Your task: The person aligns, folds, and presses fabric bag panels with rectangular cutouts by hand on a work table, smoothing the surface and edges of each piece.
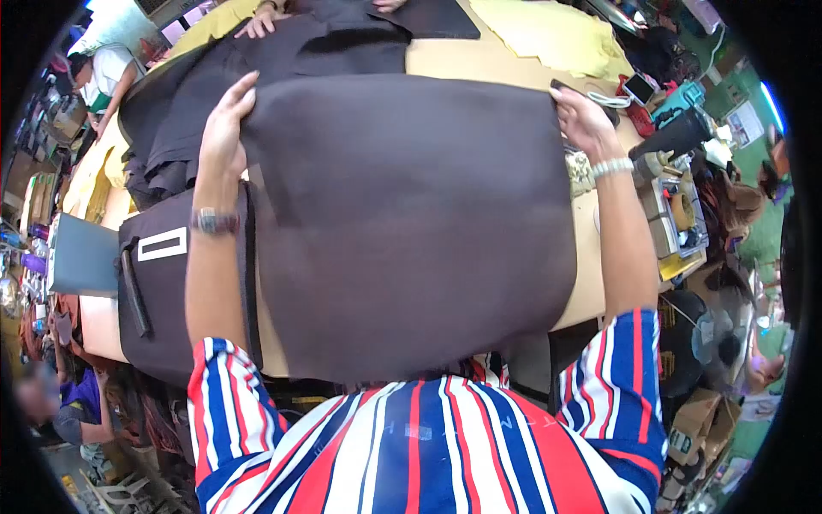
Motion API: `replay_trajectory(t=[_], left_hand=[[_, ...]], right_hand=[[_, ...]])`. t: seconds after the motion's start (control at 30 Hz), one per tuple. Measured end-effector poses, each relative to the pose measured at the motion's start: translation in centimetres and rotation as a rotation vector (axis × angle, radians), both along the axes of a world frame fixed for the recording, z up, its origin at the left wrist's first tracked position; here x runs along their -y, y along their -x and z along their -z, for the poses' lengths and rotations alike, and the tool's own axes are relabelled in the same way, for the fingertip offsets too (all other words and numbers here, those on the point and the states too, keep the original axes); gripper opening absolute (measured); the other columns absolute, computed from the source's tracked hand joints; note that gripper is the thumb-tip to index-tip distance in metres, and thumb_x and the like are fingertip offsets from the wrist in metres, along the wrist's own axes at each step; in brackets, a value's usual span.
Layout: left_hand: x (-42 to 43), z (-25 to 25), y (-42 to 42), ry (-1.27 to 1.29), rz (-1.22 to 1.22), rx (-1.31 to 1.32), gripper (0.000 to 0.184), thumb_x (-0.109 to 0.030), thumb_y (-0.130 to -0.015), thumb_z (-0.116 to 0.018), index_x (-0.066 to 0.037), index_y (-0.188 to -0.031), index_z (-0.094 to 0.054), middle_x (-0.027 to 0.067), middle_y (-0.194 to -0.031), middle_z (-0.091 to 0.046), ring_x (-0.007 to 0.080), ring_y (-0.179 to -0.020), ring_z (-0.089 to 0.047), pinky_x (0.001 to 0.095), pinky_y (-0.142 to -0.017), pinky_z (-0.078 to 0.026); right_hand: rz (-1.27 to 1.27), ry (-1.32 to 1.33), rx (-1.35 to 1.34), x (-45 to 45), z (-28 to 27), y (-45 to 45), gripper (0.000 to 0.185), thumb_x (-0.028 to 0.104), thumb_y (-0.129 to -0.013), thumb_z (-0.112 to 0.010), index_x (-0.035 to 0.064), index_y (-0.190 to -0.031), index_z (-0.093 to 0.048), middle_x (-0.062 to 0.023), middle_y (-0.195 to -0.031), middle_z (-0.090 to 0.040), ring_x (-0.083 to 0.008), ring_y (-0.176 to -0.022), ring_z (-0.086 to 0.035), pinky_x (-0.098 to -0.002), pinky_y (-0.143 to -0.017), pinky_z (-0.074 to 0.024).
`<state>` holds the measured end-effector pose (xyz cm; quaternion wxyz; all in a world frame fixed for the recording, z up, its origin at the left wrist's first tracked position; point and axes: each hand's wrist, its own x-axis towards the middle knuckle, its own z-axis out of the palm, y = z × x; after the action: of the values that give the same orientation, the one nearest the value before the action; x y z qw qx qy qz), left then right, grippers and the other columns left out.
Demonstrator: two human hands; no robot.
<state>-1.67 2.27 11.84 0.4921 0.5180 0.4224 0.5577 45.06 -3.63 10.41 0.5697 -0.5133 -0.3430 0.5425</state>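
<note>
A large dark brown sheet (415,223) is stretched between my two hands above the table, its lower edge near my striped shirt. My left hand (227,124) is closed on its upper left corner. At the upper right corner my right hand (584,120) pinches the sheet. Left of the sheet, a dark panel (184,283) lies on the table with a white rectangular frame (163,244) and a dark narrow tool (134,291) on it. Behind my left hand is a pile of dark sheets (171,128).
Yellow pieces (552,34) lie at the table's far side. Another person's hands (259,20) rest by the dark pile. A grey box (84,257) stands at the left edge. On the right are a tray (676,214), a dark cylinder (681,133) and a phone (639,88).
</note>
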Motion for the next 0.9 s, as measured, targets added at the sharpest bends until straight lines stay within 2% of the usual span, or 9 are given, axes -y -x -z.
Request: replay_trajectory(t=[0.07,0.13,0.27,0.37,0.43,0.47,0.5,0.53,0.9], left_hand=[[-4.5,-2.1,0.7,-0.009,-0.013,-0.05,0.032,-0.009,-0.089,-0.051,-0.004,-0.12,-0.056,0.0065,-0.122,-0.054,0.0152,-0.109,-0.049,0.0258,-0.097,-0.035],[-7.8,-5.7,1.4,-0.12,0.029,-0.022,0.031,-0.009,-0.091,-0.05,-0.004,-0.121,-0.055,0.004,-0.122,-0.054,0.015,-0.111,-0.049,0.0263,-0.099,-0.033],[-9.4,-13.3,4.0,-0.521,0.174,0.06,0.031,-0.008,-0.09,-0.052,-0.004,-0.121,-0.054,0.0039,-0.123,-0.055,0.0136,-0.114,-0.05,0.0279,-0.099,-0.038],[1.3,-15.6,0.4,-0.54,0.039,0.135,0.037,0.006,-0.081,-0.049,0.006,-0.118,-0.048,0.0133,-0.109,-0.057,0.0187,-0.095,-0.058,0.0295,-0.087,-0.046],[2.4,-13.5,2.7,-0.412,0.124,0.054,0.038,-0.002,-0.088,-0.05,0.001,-0.126,-0.049,0.0088,-0.124,-0.053,0.0142,-0.116,-0.048,0.0252,-0.099,-0.037],[3.4,-11.7,2.5,-0.487,0.117,-0.021,0.044,-0.003,-0.08,-0.058,0.0,-0.123,-0.052,0.0067,-0.12,-0.056,0.014,-0.112,-0.05,0.0258,-0.1,-0.033],[5.3,-10.3,2.2,-0.45,0.127,-0.104,0.047,-0.003,-0.078,-0.058,0.0,-0.124,-0.051,0.0075,-0.122,-0.055,0.0148,-0.113,-0.05,0.0261,-0.1,-0.034],[7.6,-8.9,1.9,-0.408,0.137,-0.187,0.051,-0.003,-0.076,-0.058,0.0,-0.126,-0.05,0.0084,-0.123,-0.054,0.0156,-0.114,-0.049,0.0264,-0.1,-0.034],[22.6,7.2,1.7,0.331,0.127,-0.28,0.025,-0.005,-0.085,-0.059,0.003,-0.107,-0.064,0.0112,-0.107,-0.064,0.0148,-0.101,-0.058,0.0254,-0.091,-0.042]], right_hand=[[0.052,-0.095,0.06,-6.3,-0.9,-0.7,0.008,0.005,-0.081,-0.062,0.0103,-0.083,-0.056,0.0055,-0.066,-0.049,-0.0073,-0.054,-0.035,-0.0246,-0.055,-0.0339],[0.047,-0.196,0.247,-10.3,-5.1,-0.5,0.006,0.006,-0.082,-0.06,0.0098,-0.085,-0.058,0.0032,-0.073,-0.058,-0.0094,-0.067,-0.053,-0.0236,-0.064,-0.0415],[0.011,-0.747,0.119,-19.0,-12.2,-8.1,0.009,0.012,-0.08,-0.064,0.0132,-0.082,-0.055,0.0015,-0.073,-0.052,-0.0099,-0.065,-0.051,-0.027,-0.053,-0.0431],[0.29,-0.817,0.186,-8.4,-16.4,1.2,0.01,0.01,-0.079,-0.064,0.0112,-0.075,-0.055,0.002,-0.067,-0.05,-0.0094,-0.062,-0.049,-0.0265,-0.052,-0.041],[0.189,-0.883,0.467,-6.8,-15.1,-0.9,0.02,0.014,-0.078,-0.067,0.0064,-0.096,-0.06,-0.0031,-0.08,-0.057,-0.0107,-0.074,-0.053,-0.0258,-0.064,-0.0439],[0.344,-0.554,0.437,-3.8,-14.9,2.4,0.063,0.017,-0.077,-0.069,0.0089,-0.133,-0.04,-0.0074,-0.109,-0.054,-0.0204,-0.093,-0.053,-0.0289,-0.086,-0.0421],[0.223,-0.646,0.484,-4.1,-12.2,-0.3,0.046,0.017,-0.083,-0.065,-0.0054,-0.12,-0.049,-0.0097,-0.099,-0.062,-0.0152,-0.095,-0.058,-0.0251,-0.086,-0.0437],[0.08,-0.598,0.642,-2.2,-11.0,0.0,0.062,0.017,-0.082,-0.067,-0.0091,-0.129,-0.037,-0.0119,-0.102,-0.062,-0.0147,-0.097,-0.058,-0.0265,-0.089,-0.043],[0.196,-0.084,0.546,20.9,6.3,5.8,0.071,-0.004,-0.081,-0.057,-0.0045,-0.14,-0.018,-0.0163,-0.094,-0.061,-0.0153,-0.087,-0.059,-0.0226,-0.074,-0.047]])
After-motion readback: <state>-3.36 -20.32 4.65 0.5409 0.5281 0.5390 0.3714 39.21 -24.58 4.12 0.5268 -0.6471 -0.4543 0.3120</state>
